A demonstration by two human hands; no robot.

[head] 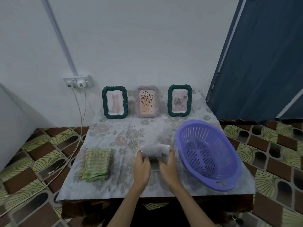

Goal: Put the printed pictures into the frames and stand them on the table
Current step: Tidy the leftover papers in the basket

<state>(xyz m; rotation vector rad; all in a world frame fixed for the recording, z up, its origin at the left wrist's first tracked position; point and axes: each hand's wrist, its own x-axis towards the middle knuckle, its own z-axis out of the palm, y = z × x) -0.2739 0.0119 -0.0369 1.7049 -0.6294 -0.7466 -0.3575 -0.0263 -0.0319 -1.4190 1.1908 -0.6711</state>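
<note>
Three frames stand upright along the far edge of the table (114, 190), against the wall. The left green frame (114, 102) holds a cat picture, the middle pinkish frame (147, 101) a leaf drawing, and the right green frame (179, 100) a rose picture. Near the front centre, my left hand (142, 167) and my right hand (168, 167) both grip a pale, blurred frame (155, 151) held just above the cloth. Its face is turned away and I cannot make out its contents.
A purple plastic basket (232, 166) sits on the right side of the table, close to my right hand. A folded green checked cloth (96, 163) lies at the front left. A wall socket (78, 82) with hanging cables is at the left; a blue door (262, 63) is at the right.
</note>
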